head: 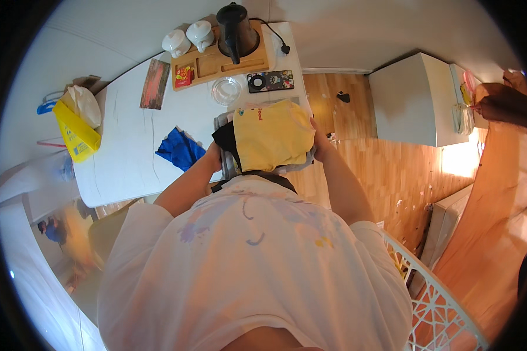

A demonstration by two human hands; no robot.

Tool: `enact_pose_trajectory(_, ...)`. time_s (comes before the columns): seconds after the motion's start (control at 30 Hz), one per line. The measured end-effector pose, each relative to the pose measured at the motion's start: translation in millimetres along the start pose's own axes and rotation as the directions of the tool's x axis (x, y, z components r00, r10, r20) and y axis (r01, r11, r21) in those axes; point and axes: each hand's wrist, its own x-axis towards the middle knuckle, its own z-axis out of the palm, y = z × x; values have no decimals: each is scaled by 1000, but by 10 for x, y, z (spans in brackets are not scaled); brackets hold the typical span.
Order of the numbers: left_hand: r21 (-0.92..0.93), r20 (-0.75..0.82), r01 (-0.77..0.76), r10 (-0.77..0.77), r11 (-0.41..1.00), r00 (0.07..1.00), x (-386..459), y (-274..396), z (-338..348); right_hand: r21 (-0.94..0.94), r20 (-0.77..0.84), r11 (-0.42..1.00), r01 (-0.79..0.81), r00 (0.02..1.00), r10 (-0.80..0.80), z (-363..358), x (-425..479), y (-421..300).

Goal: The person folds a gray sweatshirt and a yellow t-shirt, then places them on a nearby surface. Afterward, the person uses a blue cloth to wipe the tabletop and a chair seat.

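Between my two hands is a stack of folded clothes, with a yellow garment (272, 136) on top and black (228, 139) and grey cloth showing at its left side. My left hand (214, 155) grips the stack's left edge, and my right hand (320, 139) holds its right edge. The stack is at the near right edge of a white table (123, 149), close to my body. Its underside is hidden. A crumpled blue cloth (181, 148) lies on the table to the left of my left hand.
A wooden tray (204, 66) at the back bears a dark kettle (237, 33), white lidded cups (175, 41) and a red packet (184, 76). Before it are a clear round dish (226, 91) and a patterned phone case (270, 81). A white cabinet (404, 101) stands right.
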Motion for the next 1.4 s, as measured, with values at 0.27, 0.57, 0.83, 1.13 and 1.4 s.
enact_pose_trajectory(0.27,267,-53,109,-99,957,994,-351,179,-23,180,-227,948,264,948,-221,452,-229,699)
enact_pose_trajectory(0.57,368,190,17,-93,930,977,-172,68,484,319,-299,862,392,905,-301,455,-598,584)
enact_pose_trajectory(0.83,476,320,1,-174,880,931,86,-289,1634,365,-389,773,518,840,-379,-448,-1386,614)
enact_pose_trajectory(1.13,518,304,-16,-166,855,938,-29,-1573,3660,334,-475,727,600,774,-420,-2199,-2498,553)
enact_pose_trajectory(1.4,465,365,111,-304,879,880,675,-2276,4650,250,-479,754,608,754,-449,-3302,-3415,174)
